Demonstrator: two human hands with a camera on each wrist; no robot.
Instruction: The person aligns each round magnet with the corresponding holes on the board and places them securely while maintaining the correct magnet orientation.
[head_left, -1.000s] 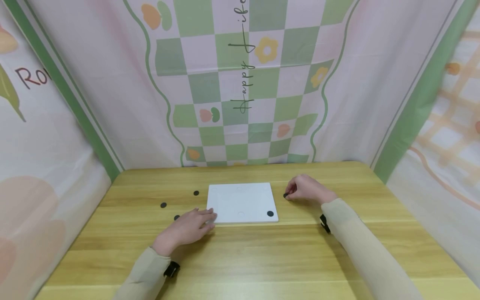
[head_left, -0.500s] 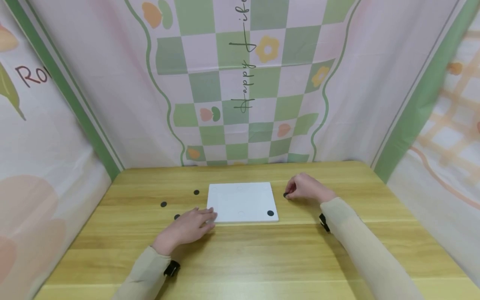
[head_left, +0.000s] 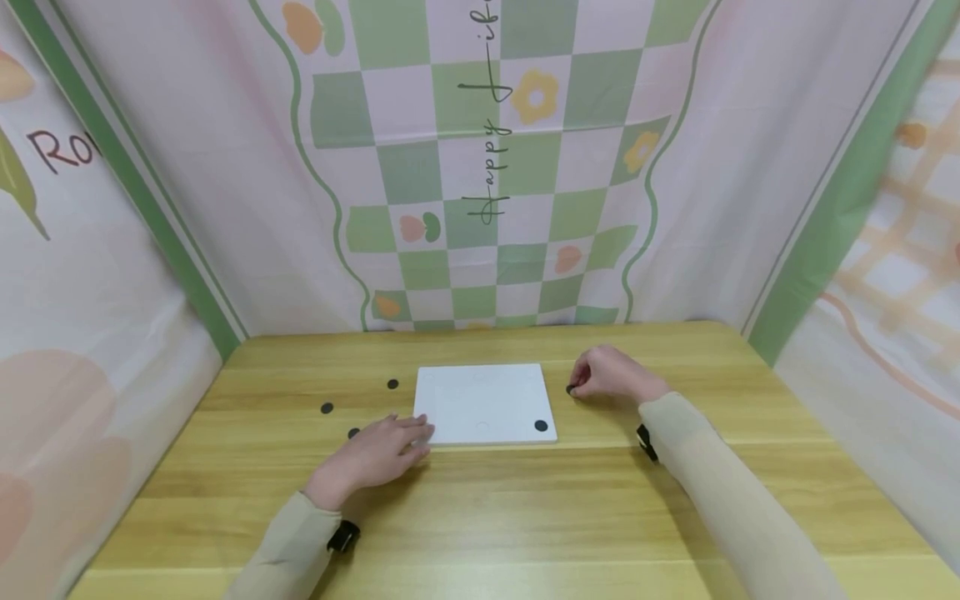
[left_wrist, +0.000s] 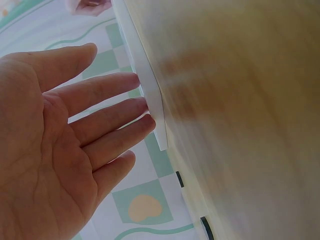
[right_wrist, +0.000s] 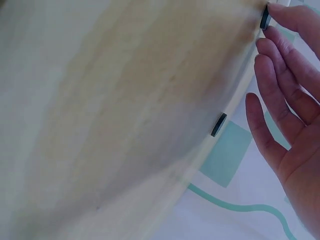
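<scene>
A thin white rectangular board (head_left: 480,402) lies flat on the wooden table, with one round black disc (head_left: 541,426) on its near right corner. Faint circle marks show on the board. My left hand (head_left: 371,457) has its fingers extended, and their tips rest on the board's near left corner. To the right of the board, my right hand (head_left: 611,373) pinches a small black disc (head_left: 571,390) between thumb and index finger, down at the table surface. That same pinched disc (right_wrist: 265,17) stands at the top of the right wrist view.
Left of the board lie black discs: one upper (head_left: 393,384), one farther left (head_left: 327,408), and one partly behind the left hand (head_left: 354,433). Another disc (right_wrist: 219,125) lies on the table beside the right hand. A patterned curtain (head_left: 525,208) hangs behind the table.
</scene>
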